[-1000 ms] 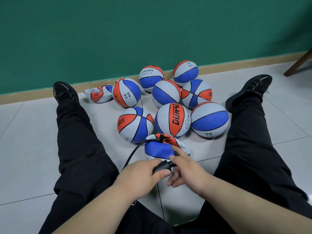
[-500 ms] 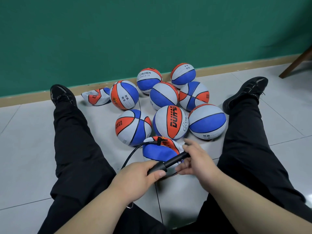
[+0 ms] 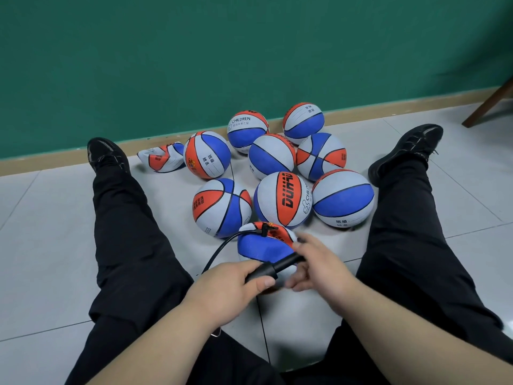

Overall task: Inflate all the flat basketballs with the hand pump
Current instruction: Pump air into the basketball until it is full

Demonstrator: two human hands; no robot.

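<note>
Bridging fingers (image 3: 251, 265) of left hand (image 3: 222, 290), right hand (image 3: 324, 270): pump (image 3: 268, 270)

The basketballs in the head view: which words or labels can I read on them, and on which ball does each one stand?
"CHILDREN": white panel of the rear ball; the smaller line beneath is too small to read.
"DUHAU", last letters unsure: orange panel of the front middle ball; "CHIL" beside it, cut off.
"班级", "姓名": white panel of the left ball.
"班级": front right ball.
Other prints are blurred.
</note>
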